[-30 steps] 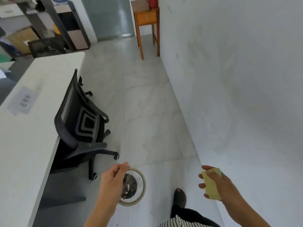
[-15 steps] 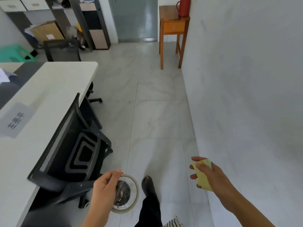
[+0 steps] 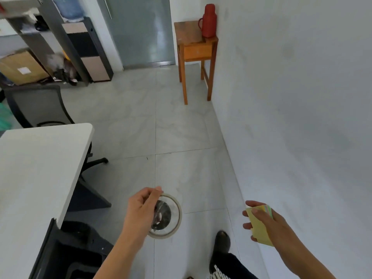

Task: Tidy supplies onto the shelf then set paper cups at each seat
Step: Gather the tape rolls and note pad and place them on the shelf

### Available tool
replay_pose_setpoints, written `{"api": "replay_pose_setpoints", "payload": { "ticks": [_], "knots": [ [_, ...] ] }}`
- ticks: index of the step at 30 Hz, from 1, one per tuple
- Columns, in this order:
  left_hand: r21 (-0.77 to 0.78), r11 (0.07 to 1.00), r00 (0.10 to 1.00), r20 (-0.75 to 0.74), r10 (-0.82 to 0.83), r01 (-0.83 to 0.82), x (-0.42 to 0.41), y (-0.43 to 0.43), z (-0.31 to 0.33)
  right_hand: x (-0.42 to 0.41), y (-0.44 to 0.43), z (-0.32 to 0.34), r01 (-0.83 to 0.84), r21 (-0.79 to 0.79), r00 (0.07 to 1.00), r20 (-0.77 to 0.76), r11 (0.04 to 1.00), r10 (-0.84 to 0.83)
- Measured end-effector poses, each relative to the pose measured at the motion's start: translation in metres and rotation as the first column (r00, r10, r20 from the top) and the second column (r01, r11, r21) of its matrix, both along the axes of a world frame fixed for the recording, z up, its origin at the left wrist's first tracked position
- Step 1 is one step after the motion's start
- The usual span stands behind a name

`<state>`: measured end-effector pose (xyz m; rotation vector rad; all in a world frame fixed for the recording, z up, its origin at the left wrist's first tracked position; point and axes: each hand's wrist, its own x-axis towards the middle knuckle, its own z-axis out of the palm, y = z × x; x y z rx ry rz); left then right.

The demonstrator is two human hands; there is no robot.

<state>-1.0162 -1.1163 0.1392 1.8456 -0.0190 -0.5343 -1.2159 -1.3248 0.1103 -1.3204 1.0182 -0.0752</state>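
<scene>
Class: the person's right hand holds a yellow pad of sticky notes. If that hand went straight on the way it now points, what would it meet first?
Probably nothing close: the right hand with the sticky notes points up the bare floor beside the wall. Depth is unclear.

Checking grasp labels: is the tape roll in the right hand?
No, the tape roll hangs from the left hand; the right hand grips a yellow sticky-note pad.
</scene>
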Motion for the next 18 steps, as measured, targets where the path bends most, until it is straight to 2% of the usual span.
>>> {"api": "replay_pose_setpoints", "payload": {
  "ticks": [8,14,18],
  "knots": [
    [0.069,0.993,0.996,-0.013,0.092,-0.091,0.152,-0.108,-0.019,0.159,-0.143,-0.024,-0.003,-0.007,1.000,-0.020,1.000,0.003],
    [0.011,0.974,0.974,0.031,0.225,-0.225,0.264,-0.172,0.008,0.323,-0.233,0.017,-0.204,-0.076,0.978,0.028,0.976,0.207],
    [0.003,0.940,0.940,-0.001,0.340,-0.340,0.326,-0.183,-0.005,0.430,-0.265,0.029,-0.334,-0.102,0.940,0.039,0.937,0.339]
  ]
}}
